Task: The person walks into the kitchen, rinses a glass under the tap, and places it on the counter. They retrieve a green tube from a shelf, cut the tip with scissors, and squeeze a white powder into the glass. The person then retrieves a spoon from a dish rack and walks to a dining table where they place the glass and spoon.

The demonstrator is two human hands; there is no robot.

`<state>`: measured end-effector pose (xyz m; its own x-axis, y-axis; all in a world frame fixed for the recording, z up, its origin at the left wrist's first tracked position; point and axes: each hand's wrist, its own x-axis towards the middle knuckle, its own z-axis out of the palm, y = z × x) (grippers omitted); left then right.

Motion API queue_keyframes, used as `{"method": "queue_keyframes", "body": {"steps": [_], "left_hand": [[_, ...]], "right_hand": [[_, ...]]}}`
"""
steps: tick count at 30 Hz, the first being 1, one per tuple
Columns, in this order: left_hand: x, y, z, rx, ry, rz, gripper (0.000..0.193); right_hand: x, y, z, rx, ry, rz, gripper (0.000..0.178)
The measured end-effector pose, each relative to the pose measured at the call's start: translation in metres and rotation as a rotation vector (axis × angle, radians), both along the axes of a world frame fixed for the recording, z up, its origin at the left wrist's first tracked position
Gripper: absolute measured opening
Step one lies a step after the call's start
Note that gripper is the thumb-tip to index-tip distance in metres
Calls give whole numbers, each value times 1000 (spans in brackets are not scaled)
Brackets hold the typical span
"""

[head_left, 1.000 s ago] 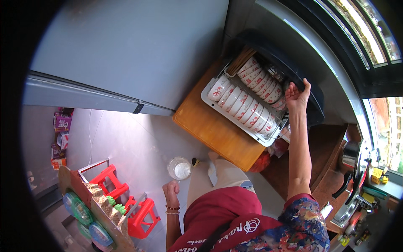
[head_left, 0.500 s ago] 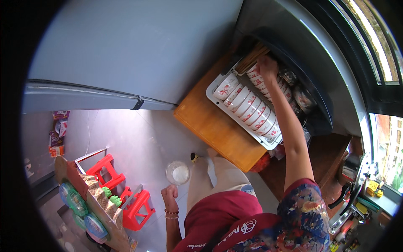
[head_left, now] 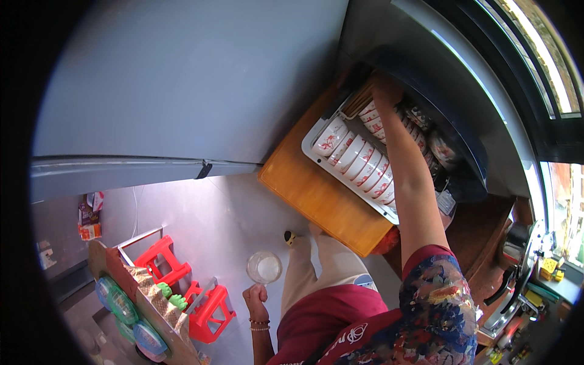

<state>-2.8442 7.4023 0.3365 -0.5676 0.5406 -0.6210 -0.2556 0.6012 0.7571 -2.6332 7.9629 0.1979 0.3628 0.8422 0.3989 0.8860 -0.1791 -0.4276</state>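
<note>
My left hand (head_left: 256, 301) is closed on the near rim of a clear round bowl (head_left: 251, 267) with something white (head_left: 268, 267) in it. Stretched far forward, my right hand (head_left: 387, 91) is inside the dish rack (head_left: 307, 143), in shadow beside the chopsticks (head_left: 360, 100); its fingers are hidden. A row of white bowls with red patterns (head_left: 359, 159) stands tilted on edge along the rack's front. Similar bowls (head_left: 372, 118) form a second row behind, partly covered by my right forearm.
The rack stands on a wooden cabinet top (head_left: 322, 204) under a dark raised lid (head_left: 450, 91). A large grey refrigerator (head_left: 194, 79) fills the far left. Red plastic stools (head_left: 210, 313) and a table (head_left: 112, 261) are at lower left. A window (head_left: 569, 207) is at right.
My right hand has gone slightly deeper beside the chopsticks, its fingers now harder to see. My left hand still holds the clear bowl. The whole view has shifted a little.
</note>
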Motion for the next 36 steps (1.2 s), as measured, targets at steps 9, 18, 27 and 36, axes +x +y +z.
{"method": "queue_keyframes", "body": {"steps": [9, 18, 27, 36], "left_hand": [[-10, 29, -5, 56, -25, -135, 34], [-6, 55, -12, 111, -108, -317, 36], [-2, 56, -4, 76, -123, -375, 36], [-28, 34, -15, 80, -56, -325, 38]], "right_hand": [[3, -73, 30, -126, 230, 271, 26], [-7, -100, 51, -111, 412, 487, 15], [-24, -82, 11, 48, 764, 328, 44], [92, -211, 154, -101, 1648, 367, 77]]}}
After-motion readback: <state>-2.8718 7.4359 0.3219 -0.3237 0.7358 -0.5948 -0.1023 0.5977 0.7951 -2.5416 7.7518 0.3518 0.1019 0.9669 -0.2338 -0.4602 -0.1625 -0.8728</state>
